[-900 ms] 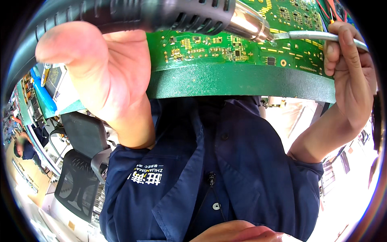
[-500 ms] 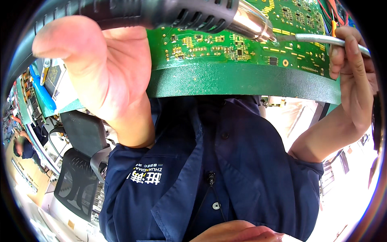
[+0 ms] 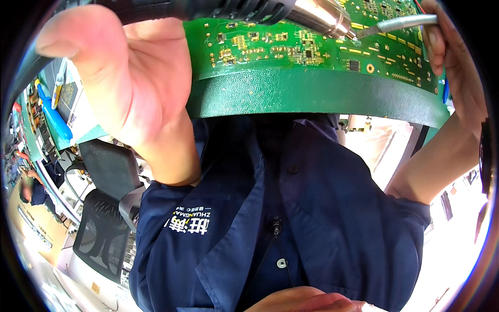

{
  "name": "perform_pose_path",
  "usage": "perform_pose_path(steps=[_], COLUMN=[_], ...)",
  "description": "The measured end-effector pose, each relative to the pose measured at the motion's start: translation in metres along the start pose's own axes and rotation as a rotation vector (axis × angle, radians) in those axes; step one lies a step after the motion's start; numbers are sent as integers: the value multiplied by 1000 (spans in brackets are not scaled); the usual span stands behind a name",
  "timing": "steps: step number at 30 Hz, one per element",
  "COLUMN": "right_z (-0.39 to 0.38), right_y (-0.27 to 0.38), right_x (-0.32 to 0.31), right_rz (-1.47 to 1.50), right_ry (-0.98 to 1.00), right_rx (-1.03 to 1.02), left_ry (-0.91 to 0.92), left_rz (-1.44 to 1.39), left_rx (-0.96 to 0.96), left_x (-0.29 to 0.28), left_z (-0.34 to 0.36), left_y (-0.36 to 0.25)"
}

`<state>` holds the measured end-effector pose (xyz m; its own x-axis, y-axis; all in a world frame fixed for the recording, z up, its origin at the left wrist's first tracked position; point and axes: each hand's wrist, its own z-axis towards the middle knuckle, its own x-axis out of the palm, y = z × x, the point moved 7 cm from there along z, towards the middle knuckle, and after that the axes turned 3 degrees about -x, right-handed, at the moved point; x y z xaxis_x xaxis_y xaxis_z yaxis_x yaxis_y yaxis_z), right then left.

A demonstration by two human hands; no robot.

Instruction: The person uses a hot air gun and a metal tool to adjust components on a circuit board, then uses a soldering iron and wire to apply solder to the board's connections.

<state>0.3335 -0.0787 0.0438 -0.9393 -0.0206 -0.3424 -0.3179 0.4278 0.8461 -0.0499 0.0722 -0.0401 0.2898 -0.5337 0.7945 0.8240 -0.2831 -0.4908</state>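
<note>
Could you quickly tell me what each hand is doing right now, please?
Left hand: closed around the black hot-air tool.
Right hand: closed on the metal tweezers, tip over the green circuit board.

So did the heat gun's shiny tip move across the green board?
No. The heat gun tip stays beside the same yellow strips on the green board, facing the tweezers; only the whole view slid slightly.
</note>
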Motion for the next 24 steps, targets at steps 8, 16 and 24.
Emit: perform_pose_path(steps=[8, 16, 24], right_z=[-11, -21, -30], right_y=[-22, -41, -60], right_x=[-36, -71, -105], right_rz=[-37, -79, -115], right_ry=[-23, -46, -69], right_rx=[-58, -116, -176], left_ry=[-2, -4, -5], left_rz=[-2, -6, -6], left_rx=[3, 8, 11], left_x=[8, 8, 13], left_z=[-2, 0, 3], left_y=[-1, -2, 0])
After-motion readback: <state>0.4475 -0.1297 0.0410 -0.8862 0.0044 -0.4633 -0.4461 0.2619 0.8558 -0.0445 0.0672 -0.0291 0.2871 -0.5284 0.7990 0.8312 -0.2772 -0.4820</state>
